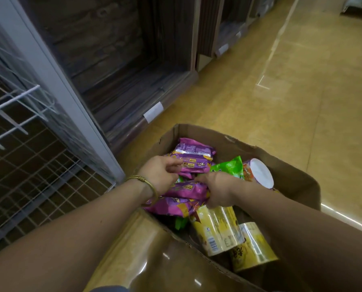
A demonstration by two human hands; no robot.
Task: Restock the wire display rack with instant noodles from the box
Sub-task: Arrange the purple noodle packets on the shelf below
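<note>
Both your hands are inside the box (298,186), over the heap of purple packs in its middle. Your right hand (218,192) is curled knuckles-up round the right end of the middle purple pack (186,189), so it has a grip. Your left hand (161,175) has its fingers bent in at the near edge of the top purple pack (195,157). I cannot tell if it really holds that pack or just touches it. The wire rack (28,165) stands left of the box with no noodles in view, so the restocking isn't done.

The risks, as I judge them: the film looks slick and the packs overlap, so a pull on one end likely drags the lower purple pack (176,205) or the green pack (230,167) along, and one slips back or over the box wall. A hard squeeze probably cracks the noodle block. The yellow cups (216,230) lie on their sides at the near end of the box, touching your right hand, so a jerk may roll them. The white-lidded cup (260,172) at the right side of the box could tip too. Your bracelet (146,182) could snag on the rack wires once you swing left of the box.
</note>
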